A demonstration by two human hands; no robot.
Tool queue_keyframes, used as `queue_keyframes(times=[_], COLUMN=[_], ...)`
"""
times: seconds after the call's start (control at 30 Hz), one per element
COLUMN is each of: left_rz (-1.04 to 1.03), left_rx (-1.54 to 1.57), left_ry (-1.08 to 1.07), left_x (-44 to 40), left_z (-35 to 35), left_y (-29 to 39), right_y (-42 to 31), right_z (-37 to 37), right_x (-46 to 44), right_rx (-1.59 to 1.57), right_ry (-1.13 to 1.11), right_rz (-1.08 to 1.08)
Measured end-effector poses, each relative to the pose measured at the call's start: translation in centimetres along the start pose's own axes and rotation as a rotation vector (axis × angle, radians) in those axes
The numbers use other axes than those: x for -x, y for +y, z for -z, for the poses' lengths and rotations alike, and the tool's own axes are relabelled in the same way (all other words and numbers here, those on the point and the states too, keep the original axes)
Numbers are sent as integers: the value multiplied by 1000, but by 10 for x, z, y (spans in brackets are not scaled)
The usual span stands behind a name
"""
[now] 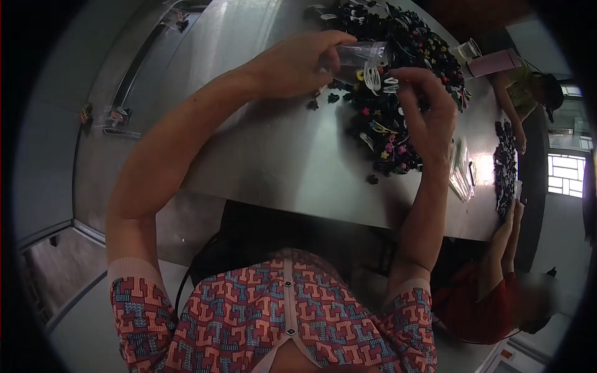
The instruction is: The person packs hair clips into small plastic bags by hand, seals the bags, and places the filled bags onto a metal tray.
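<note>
My left hand (317,65) grips a small clear plastic bag (360,55) over the metal table, its fingers closed on the bag's left side. At the bag's right end, my right hand (426,102) has its thumb and index finger pinched by a white looped hair clip (390,84). Another white looped piece (372,80) and a yellow one (360,75) show just left of it, at the bag's lower edge. Beneath both hands spreads a large pile of dark small pieces (398,118) with pink, red and yellow bits among them.
A stack of clear bags (461,171) lies right of my right forearm. Farther right is a second dark pile (505,168), with a co-worker's hands (517,211) by it. Another person reaches in near a pink container (493,63) and a clear cup (469,50). A tray (134,68) stands left.
</note>
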State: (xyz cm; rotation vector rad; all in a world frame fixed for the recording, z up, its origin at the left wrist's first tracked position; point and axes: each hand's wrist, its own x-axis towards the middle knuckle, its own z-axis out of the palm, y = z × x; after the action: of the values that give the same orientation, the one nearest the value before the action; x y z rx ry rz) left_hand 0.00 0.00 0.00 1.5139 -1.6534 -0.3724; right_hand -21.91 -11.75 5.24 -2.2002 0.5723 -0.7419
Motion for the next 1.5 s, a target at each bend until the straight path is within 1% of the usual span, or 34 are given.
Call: queue_keyframes(times=[0.07,0.1,0.17,0.2,0.27,0.37,0.5,0.57,0.6,0.67,0.7,0.77,0.9,1.0,1.07,1.1,1.17,1.3,1.37,1.5], left_rz=[-7,-4,24,27,18,23,4,32,34,-11,-13,10,-13,7,14,15,-16,-10,-4,29], left_rx=[-17,-17,11,14,-3,2,-20,12,12,36,40,60,29,35,39,40,52,53,93,86], left_ry=[12,8,0,-1,-13,-2,7,-33,-35,1,0,-4,-7,-15,-25,-25,-5,-9,-12,-28], left_x=[0,-1,-1,0,0,1,1,1,1,0,0,0,1,0,1,1,1,0,0,0], left_z=[0,-1,1,0,1,-1,-1,3,2,-3,-4,-4,-1,-1,0,0,-2,-2,-2,0], left_y=[-3,-1,1,1,-1,-2,0,5,2,-5,-5,-4,-1,1,1,0,-2,-4,-3,3], right_y=[10,16,25,31,48,68,42,30,30,31,36,50,46,33,24,24,25,15,16,17], right_z=[-8,-10,-16,-16,-7,8,8,0,-3,-6,-1,14,21,10,1,-4,-13,-11,-11,-10], right_x=[-5,-5,-9,-11,-16,-18,-13,-10,-9,-7,-8,-14,-14,-11,-8,-7,-4,-2,-1,-2], right_rx=[400,397,496,495,592,696,727,612,610,462,466,616,622,530,549,549,454,494,369,335], right_ry=[-88,-89,-117,-121,-30,29,60,-90,-90,-197,-197,-122,-91,-60,-168,-169,-170,-219,-258,-270], right_rz=[238,235,455,452,390,362,368,416,414,272,269,311,288,287,220,220,152,134,-76,-70])
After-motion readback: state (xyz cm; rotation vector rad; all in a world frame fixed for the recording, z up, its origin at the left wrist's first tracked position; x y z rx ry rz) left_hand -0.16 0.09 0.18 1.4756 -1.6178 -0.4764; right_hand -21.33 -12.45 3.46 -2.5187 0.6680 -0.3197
